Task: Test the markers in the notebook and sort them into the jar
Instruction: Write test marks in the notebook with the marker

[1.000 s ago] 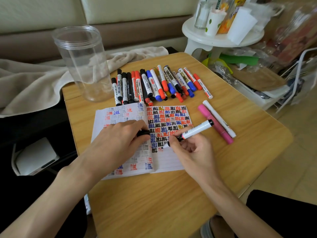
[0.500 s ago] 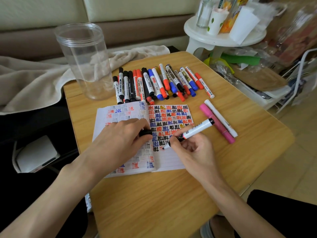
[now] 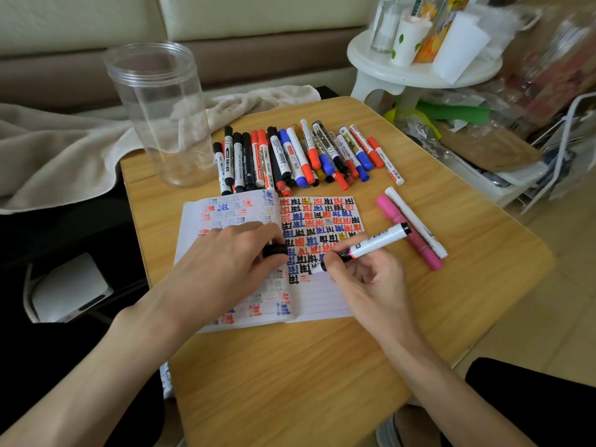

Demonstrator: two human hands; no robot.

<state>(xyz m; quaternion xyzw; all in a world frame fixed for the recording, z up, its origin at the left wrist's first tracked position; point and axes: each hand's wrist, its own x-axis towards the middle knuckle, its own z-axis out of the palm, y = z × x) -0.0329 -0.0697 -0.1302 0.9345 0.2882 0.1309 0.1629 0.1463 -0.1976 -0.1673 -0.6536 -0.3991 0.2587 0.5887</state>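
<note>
Right hand (image 3: 367,279) hovers low, grip pinching one white-barrelled marker (image 3: 377,240), tip on the open lined paper notebook (image 3: 319,301); left hand (image 3: 222,266) lies palm-down on the notebook, grip clamped on one black plastic cap (image 3: 275,251); one clear plastic jar (image 3: 158,114) stands upright behind the notebook; two loose markers, a pink marker (image 3: 422,250) and a white marker (image 3: 424,232), lie on the wooden tabletop (image 3: 290,382).

Left hand (image 3: 222,266), right hand (image 3: 366,280): pinch grips

Home living room: sofa (image 3: 225,37), cluttered stool (image 3: 419,72).
</note>
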